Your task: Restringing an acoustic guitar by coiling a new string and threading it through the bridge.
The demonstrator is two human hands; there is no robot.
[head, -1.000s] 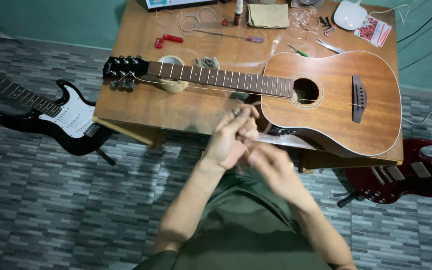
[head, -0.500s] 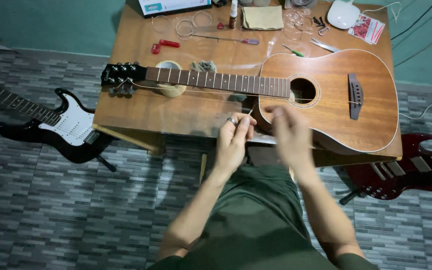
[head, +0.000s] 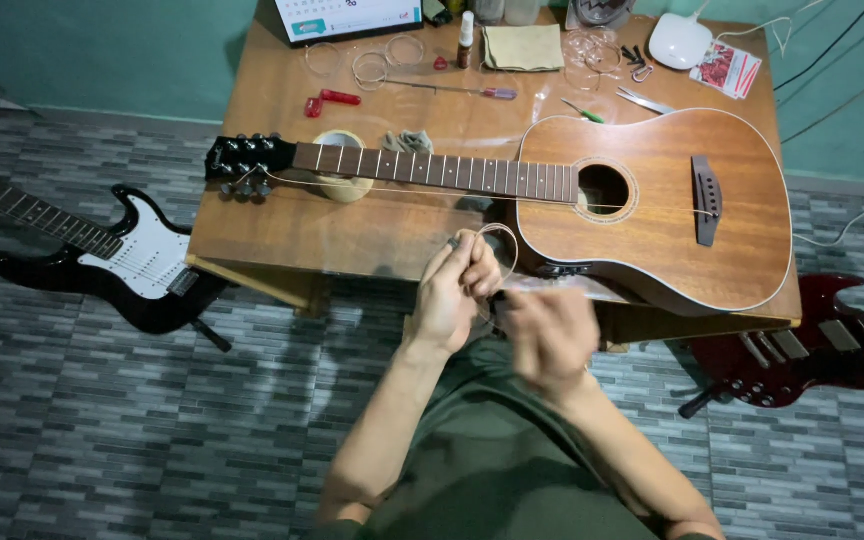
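- Nearest to the person, the right hand (head: 549, 335) is blurred, so I cannot tell whether its fingers are closed or loose; if it holds the free end of the wire, a hard pull could whip that end loose.
- Just beyond, the left hand (head: 455, 290) has its fingers pinched on a thin coiled guitar string (head: 500, 250), held above the near edge of the wooden table (head: 282, 225). A slack pinch would let the loop spring open, and a tight bend could kink it.
- The coil hangs just beside the acoustic guitar (head: 652, 205), which overhangs the near edge; a wire end could scratch its top, and a knock could shift it.
- Farther back, spare string coils (head: 382, 62), a screwdriver (head: 467, 90), a roll of tape (head: 342, 165) and a small bottle (head: 465, 38) crowd the table; a reaching arm could tip the bottle.
- On the floor, a black electric guitar (head: 102, 250) and a red electric guitar (head: 812, 345) lie either side, open to a misplaced foot.
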